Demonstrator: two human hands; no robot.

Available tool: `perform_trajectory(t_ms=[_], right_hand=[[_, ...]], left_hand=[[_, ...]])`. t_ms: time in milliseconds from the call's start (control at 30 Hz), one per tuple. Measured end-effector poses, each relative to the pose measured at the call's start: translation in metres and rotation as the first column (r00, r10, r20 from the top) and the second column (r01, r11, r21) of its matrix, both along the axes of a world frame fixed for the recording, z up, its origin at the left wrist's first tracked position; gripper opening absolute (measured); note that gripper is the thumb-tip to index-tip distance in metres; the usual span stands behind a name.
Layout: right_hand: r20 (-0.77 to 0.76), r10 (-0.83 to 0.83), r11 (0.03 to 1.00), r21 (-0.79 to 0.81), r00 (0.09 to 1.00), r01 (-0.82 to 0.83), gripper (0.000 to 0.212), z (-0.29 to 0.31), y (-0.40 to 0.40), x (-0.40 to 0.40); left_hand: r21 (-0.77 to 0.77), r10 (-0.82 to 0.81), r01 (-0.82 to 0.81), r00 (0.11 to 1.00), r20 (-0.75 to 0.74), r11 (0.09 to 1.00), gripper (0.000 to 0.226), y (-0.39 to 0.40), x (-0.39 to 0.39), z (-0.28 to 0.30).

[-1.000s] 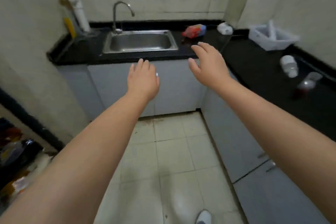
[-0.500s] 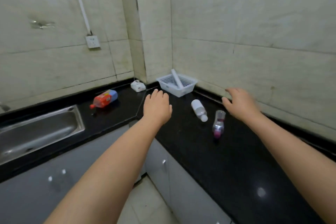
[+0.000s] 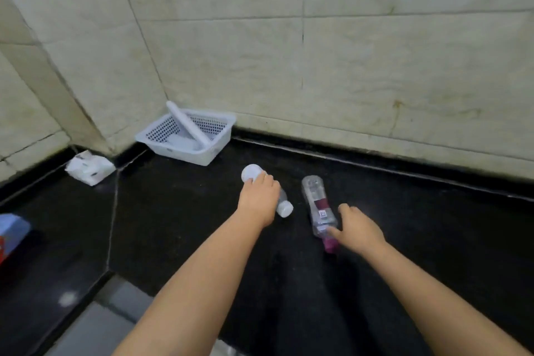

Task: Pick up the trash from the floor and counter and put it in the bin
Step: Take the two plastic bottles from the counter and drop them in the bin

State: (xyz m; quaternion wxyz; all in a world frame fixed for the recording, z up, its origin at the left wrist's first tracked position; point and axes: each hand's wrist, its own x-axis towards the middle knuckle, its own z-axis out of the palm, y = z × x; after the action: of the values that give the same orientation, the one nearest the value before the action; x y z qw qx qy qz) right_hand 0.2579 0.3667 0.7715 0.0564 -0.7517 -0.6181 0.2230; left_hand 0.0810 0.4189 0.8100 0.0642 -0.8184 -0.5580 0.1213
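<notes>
A white bottle (image 3: 284, 208) lies on its side on the black counter (image 3: 173, 225). My left hand (image 3: 258, 199) is laid over its middle with the fingers curled around it, so only the base and cap show. To its right lies a clear bottle (image 3: 316, 199) with a dark red label and a pink cap. My right hand (image 3: 358, 230) is at its neck end, with the index finger touching the bottle and the thumb spread beside it. No bin is in view.
A white perforated basket (image 3: 215, 150) holding a white tube stands in the corner against the tiled wall. A white tissue pack (image 3: 89, 167) lies to its left. A red and blue bottle (image 3: 11, 231) shows at the left edge. Grey cabinet fronts (image 3: 101, 326) lie below the counter edge.
The view has turned from the sink and floor to the right-hand counter corner. Both hands have come down onto the two bottles, the left over the white one, the right onto the clear one.
</notes>
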Motion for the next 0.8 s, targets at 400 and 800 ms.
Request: perform_trajectory(t_ms=[400,800], right_hand=[[-0.212,-0.485,0.871,-0.032,0.849,0.490,0.052,-0.064,0.072,-0.017],[-0.208,-0.619,0.650,0.406,0.757,0.643,0.033,0.040,-0.076,0.056]], left_hand=[[-0.276,-0.629,0.571,0.744,-0.226,0.773,0.058,0.128,0.001,-0.087],[-0.052,-0.469,0.552,0.751,0.465,0.832,0.042,0.039,0.130,0.019]])
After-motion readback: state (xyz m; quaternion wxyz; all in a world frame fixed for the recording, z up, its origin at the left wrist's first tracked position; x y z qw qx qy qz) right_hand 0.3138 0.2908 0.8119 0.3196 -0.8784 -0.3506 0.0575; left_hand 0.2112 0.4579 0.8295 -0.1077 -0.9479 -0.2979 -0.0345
